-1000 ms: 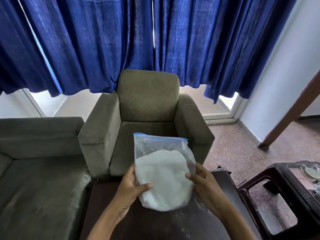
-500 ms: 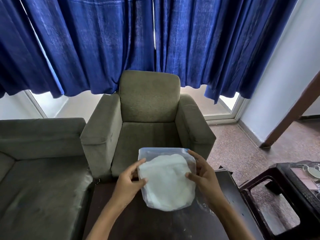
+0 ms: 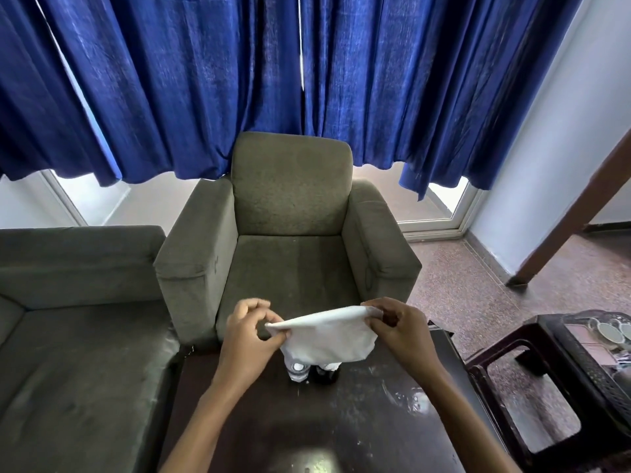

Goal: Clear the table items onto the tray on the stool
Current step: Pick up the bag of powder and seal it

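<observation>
A clear zip bag of white powder (image 3: 327, 339) hangs tipped nearly flat above the far end of the dark table (image 3: 341, 421). My left hand (image 3: 249, 332) pinches its left top corner and my right hand (image 3: 397, 327) pinches the right one. Under the bag, two small shakers stand on the table, a clear one (image 3: 297, 369) and a dark one (image 3: 326, 372), their tops hidden by the bag. At the right edge, a tray (image 3: 611, 336) with small white dishes rests on a dark stool (image 3: 532, 377).
A grey armchair (image 3: 290, 240) stands just beyond the table and a grey sofa (image 3: 78, 336) runs along the left. Blue curtains (image 3: 273, 80) hang behind. The floor between table and stool is speckled stone. A wet-looking smear (image 3: 409, 399) marks the table's right side.
The bag has been tilted from upright and facing me to nearly flat, and my hands moved from its sides to its top corners. The two shakers beneath it came into sight.
</observation>
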A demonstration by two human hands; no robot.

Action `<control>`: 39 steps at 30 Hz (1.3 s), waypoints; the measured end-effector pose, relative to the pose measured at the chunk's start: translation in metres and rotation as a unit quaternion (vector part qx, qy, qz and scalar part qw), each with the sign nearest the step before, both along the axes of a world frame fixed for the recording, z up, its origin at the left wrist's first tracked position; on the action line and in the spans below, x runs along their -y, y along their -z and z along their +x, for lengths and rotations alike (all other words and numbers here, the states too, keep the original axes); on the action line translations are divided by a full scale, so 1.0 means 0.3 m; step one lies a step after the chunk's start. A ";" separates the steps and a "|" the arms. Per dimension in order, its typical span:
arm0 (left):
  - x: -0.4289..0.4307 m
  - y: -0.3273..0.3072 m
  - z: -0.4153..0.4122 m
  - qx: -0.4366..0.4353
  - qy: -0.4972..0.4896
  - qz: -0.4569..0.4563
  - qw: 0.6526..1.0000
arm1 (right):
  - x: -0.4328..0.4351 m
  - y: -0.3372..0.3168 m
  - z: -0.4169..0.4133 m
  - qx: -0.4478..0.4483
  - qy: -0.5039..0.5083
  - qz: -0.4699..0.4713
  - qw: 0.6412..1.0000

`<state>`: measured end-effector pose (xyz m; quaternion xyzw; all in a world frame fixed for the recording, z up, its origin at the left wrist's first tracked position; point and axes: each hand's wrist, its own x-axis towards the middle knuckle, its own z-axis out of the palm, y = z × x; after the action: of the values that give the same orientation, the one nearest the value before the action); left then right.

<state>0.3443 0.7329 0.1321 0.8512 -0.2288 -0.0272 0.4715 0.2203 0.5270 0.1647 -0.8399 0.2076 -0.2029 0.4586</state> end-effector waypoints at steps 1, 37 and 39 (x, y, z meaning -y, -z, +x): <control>-0.006 0.003 0.009 -0.031 0.026 -0.022 0.999 | 0.007 -0.001 -0.003 0.002 0.000 0.012 1.000; 0.104 -0.021 -0.180 -0.451 0.007 -0.321 0.833 | -0.129 0.061 0.030 0.010 0.000 0.426 0.905; 0.110 -0.019 -0.174 -0.434 -0.025 -0.309 0.846 | -0.141 0.060 0.029 0.016 0.003 0.437 0.899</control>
<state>0.2921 0.6999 0.1379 0.5679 0.0240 -0.3103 0.7620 0.2291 0.5694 0.1467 -0.5506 0.2709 -0.1069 0.7824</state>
